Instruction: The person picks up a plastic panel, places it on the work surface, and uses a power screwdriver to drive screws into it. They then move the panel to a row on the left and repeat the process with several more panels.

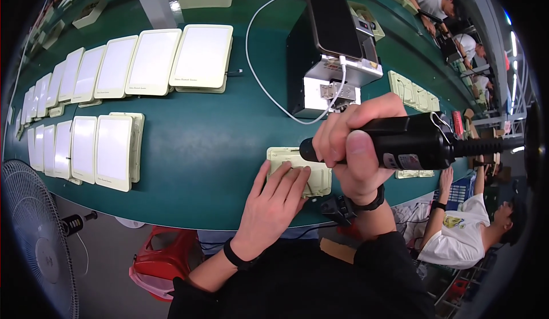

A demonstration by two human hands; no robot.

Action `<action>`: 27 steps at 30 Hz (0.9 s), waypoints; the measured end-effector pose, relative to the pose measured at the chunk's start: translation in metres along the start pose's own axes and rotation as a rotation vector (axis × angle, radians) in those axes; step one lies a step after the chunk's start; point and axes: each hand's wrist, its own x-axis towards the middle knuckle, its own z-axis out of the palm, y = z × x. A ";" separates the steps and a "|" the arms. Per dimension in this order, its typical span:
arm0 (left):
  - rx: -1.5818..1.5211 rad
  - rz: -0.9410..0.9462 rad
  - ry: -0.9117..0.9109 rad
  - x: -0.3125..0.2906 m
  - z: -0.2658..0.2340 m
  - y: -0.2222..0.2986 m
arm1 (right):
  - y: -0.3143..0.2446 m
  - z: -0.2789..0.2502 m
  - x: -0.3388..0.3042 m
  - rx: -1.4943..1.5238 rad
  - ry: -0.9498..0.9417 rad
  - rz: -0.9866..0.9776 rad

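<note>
A black electric screwdriver (409, 139) lies in my right hand (357, 147), whose fingers are wrapped round its body near the tip end. Its nose points left, over a cream plastic housing (320, 184) on the green table. My left hand (274, 196) rests flat on that housing with the fingers stretched out, covering its left and middle part. Where the driver's bit meets the housing, if it does, I cannot see. Beyond my right hand stands a black and silver machine (337, 81), with a phone (331, 21) leaning on top and a white cable plugged into it.
Two rows of cream panels with white faces (200, 56) line the green table (189, 141) on the left. More cream housings (412, 90) lie at the right. A fan (40, 233) and a red stool (166, 256) stand below the front edge. A co-worker (466, 227) sits at right.
</note>
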 end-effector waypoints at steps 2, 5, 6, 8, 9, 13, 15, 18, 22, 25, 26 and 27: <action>-0.039 0.003 -0.016 0.002 -0.001 -0.001 | 0.003 0.003 0.002 -0.009 -0.006 -0.009; -0.037 0.010 -0.028 -0.001 -0.001 -0.004 | 0.009 0.004 0.003 -0.029 -0.015 -0.030; -0.036 0.015 -0.032 -0.001 -0.001 -0.005 | 0.012 0.002 0.002 -0.068 -0.031 -0.031; -0.042 0.017 -0.043 -0.002 -0.001 -0.006 | 0.015 0.001 -0.001 -0.125 -0.052 -0.028; -0.045 0.021 -0.051 -0.004 -0.001 -0.006 | 0.016 0.001 -0.002 -0.143 -0.060 -0.026; 0.000 0.067 -0.076 -0.007 -0.008 -0.007 | 0.017 0.002 -0.001 -0.185 -0.028 -0.040; 0.030 0.094 -0.080 -0.007 -0.011 -0.007 | 0.020 0.003 -0.003 -0.120 0.015 -0.038; 0.054 0.090 -0.102 -0.007 -0.010 -0.005 | 0.017 0.003 -0.007 -0.057 0.033 -0.041; 0.018 0.053 -0.058 -0.012 -0.007 -0.008 | -0.004 -0.018 -0.004 0.043 0.009 -0.125; 0.070 0.067 -0.061 -0.008 -0.013 -0.001 | -0.033 -0.030 0.027 0.056 0.131 -0.297; 0.099 0.078 -0.064 -0.006 -0.015 0.000 | -0.033 -0.032 0.040 0.031 0.227 -0.280; 0.098 0.091 -0.065 -0.006 -0.014 -0.001 | -0.031 -0.033 0.049 0.007 0.321 -0.264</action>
